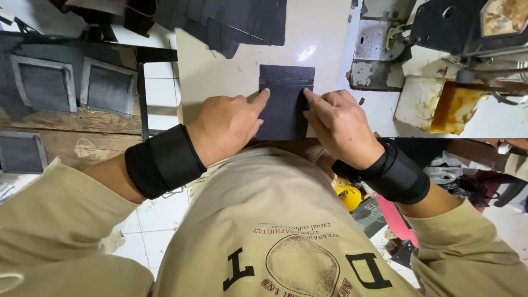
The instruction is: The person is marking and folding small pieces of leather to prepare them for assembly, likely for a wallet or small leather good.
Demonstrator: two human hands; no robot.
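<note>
Our pale surface (231, 71) carries the black fabric piece (284, 104), beside the sewing machine (440, 49). Left hand (225, 126) and right hand (341, 124) press flat, fingers extended, clasping nothing. Uneven pressure could skew its fold.

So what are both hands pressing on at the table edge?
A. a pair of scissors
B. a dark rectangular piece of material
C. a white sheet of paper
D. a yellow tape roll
B: the left hand and the right hand each lay a forefinger on the side edges of the dark rectangular piece, which lies flat on the pale table.
</note>
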